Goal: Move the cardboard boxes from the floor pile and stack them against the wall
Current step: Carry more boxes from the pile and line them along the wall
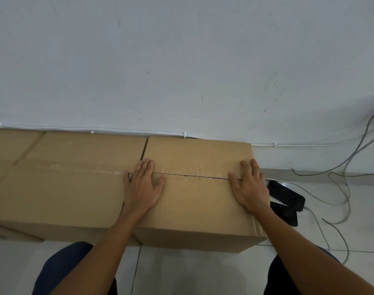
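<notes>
Room: white, scuffed wall [182,60] meeting a pale tiled floor [192,273], seen from above.
Left hand [142,186]: flat, fingers straight, gripping nothing; rests on top of the end box [194,205] by its left edge, fingers across the flap seam.
Right hand [248,186]: flat and spread, gripping nothing; rests on the same top by its right edge.
End box: closed, standing on the floor, rightmost in a row, its back close to the wall; contact cannot be told.
Neighbouring box [65,188]: just beside its left side, top level with it.
Far box [9,143]: further left, cut by the frame.
White cable [118,131]: clipped along the wall just above the boxes.
Black devices [288,194]: two flat ones on the floor just right of the end box.
Grey cables [341,177]: loose loops further right.
</notes>
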Demonstrator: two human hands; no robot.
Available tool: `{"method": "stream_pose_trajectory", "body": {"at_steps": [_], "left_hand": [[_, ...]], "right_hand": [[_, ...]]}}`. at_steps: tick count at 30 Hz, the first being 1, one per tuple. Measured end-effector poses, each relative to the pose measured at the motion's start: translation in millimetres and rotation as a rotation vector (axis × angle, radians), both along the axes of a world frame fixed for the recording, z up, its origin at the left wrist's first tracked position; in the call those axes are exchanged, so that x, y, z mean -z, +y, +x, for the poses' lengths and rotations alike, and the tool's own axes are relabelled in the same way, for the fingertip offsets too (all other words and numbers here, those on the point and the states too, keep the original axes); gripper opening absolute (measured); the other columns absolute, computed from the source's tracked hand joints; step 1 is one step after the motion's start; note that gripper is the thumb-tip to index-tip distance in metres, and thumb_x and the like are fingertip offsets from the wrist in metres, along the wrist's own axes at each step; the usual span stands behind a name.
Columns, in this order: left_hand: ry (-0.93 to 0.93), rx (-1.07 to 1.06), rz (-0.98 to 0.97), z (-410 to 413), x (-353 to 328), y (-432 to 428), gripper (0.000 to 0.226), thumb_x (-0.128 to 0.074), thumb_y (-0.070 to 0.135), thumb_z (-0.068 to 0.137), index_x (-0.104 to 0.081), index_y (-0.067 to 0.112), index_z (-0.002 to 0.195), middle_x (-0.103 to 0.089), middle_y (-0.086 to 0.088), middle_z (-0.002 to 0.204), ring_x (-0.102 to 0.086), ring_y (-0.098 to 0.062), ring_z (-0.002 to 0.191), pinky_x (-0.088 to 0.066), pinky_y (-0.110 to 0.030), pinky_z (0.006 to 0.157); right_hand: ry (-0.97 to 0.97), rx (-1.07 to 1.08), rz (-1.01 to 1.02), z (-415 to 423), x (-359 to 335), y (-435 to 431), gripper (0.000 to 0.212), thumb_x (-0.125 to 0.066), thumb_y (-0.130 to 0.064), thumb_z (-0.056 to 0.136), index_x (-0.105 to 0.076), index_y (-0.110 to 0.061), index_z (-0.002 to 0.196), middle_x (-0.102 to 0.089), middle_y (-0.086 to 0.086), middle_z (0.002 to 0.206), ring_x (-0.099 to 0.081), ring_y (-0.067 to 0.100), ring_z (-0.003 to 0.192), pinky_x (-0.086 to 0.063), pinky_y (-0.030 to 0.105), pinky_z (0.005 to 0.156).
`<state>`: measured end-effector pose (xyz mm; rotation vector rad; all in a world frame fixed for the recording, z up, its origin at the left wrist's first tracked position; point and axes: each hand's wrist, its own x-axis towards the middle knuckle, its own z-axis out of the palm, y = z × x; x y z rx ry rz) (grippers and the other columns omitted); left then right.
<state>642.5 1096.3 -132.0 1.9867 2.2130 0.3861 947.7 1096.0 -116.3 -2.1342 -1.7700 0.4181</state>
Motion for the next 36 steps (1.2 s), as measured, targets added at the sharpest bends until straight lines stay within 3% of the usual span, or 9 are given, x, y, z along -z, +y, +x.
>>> {"method": "stream_pose_trajectory", "body": {"at_steps": [11, 21, 27, 32, 36], "left_hand": [[-0.009, -0.010, 0.011, 1.1, -1.0, -0.4, 0.067, -0.033, 0.056, 0.096, -0.022, 0.020, 0.152, -0.017, 0.007, 0.160, -0.007, -0.009, 0.148, -0.001, -0.048, 0.118], [-0.022, -0.009, 0.030, 1.8, 3.3, -9.1, 0.082, -0.010, 0.064, 0.086, -0.021, 0.017, 0.152, -0.016, 0.006, 0.160, -0.007, -0.010, 0.148, -0.002, -0.046, 0.120], [0.008, -0.007, 0.016, 3.0, 3.0, -3.1, 0.076, -0.019, 0.060, 0.089, -0.025, 0.016, 0.151, -0.020, 0.003, 0.159, -0.012, -0.013, 0.148, -0.005, -0.051, 0.117], [0.032, 0.004, 0.006, 1.5, -0.1, 4.0, 0.087, -0.015, 0.064, 0.077, -0.030, 0.015, 0.148, -0.026, 0.002, 0.157, -0.017, -0.014, 0.147, -0.011, -0.053, 0.115], [-0.026, 0.029, -0.016, -0.5, -5.8, 2.7, 0.078, -0.036, 0.057, 0.076, -0.038, 0.018, 0.144, -0.024, 0.004, 0.157, -0.018, -0.014, 0.147, -0.009, -0.054, 0.115]], "right_hand": [[-0.006, -0.007, -0.027, 1.0, 1.3, 2.1, 0.063, -0.034, -0.062, 0.094, -0.022, -0.028, 0.145, -0.006, -0.004, 0.159, -0.029, 0.034, 0.137, -0.041, 0.048, 0.099], [0.005, -0.023, -0.030, 2.9, 1.3, 2.5, 0.065, -0.036, -0.062, 0.093, -0.022, -0.028, 0.147, -0.008, -0.006, 0.159, -0.029, 0.035, 0.138, -0.041, 0.050, 0.098], [-0.030, -0.010, -0.019, 2.2, 4.6, 5.6, 0.064, -0.036, -0.062, 0.093, -0.023, -0.027, 0.145, -0.009, -0.005, 0.158, -0.031, 0.034, 0.136, -0.043, 0.049, 0.094], [-0.020, 0.012, -0.012, 0.6, 5.5, 6.3, 0.064, -0.036, -0.063, 0.093, -0.025, -0.027, 0.144, -0.009, -0.006, 0.158, -0.031, 0.033, 0.136, -0.044, 0.049, 0.092], [0.004, 0.007, -0.010, 1.0, 4.1, 6.0, 0.064, -0.038, -0.063, 0.092, -0.026, -0.028, 0.144, -0.011, -0.007, 0.157, -0.032, 0.034, 0.135, -0.043, 0.050, 0.094]]}}
